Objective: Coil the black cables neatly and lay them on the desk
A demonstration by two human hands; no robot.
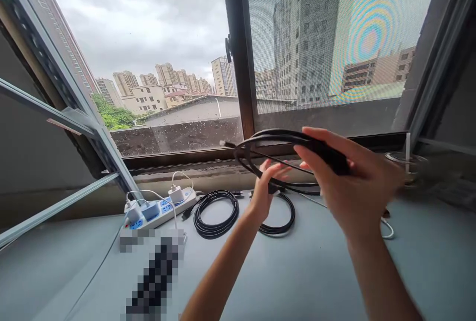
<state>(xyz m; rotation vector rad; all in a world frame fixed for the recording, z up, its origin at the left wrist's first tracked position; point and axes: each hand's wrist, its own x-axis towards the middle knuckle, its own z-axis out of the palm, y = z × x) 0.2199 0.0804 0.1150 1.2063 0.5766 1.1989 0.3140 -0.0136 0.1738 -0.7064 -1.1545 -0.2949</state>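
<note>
A loosely looped black cable (280, 135) hangs in the air above the table. My right hand (357, 177) is closed around its bundled right side. One plug end (226, 143) with a light metal tip sticks out at the left of the loop. My left hand (265, 187) is at the lower left part of the loop, fingers apart and partly behind the strands. Whether those fingers touch the cable is hard to see. Beneath, a coiled black cable (199, 217) lies on the table, and a second black coil (292, 214) is partly hidden by my left hand.
A white power strip (159, 214) with plugged-in white chargers stands at the back left. A blurred-out dark object (154, 276) lies in front of it on the pale table (297, 281). Metal shelf framing (107, 157) rises at left. A window (245, 63) backs the table.
</note>
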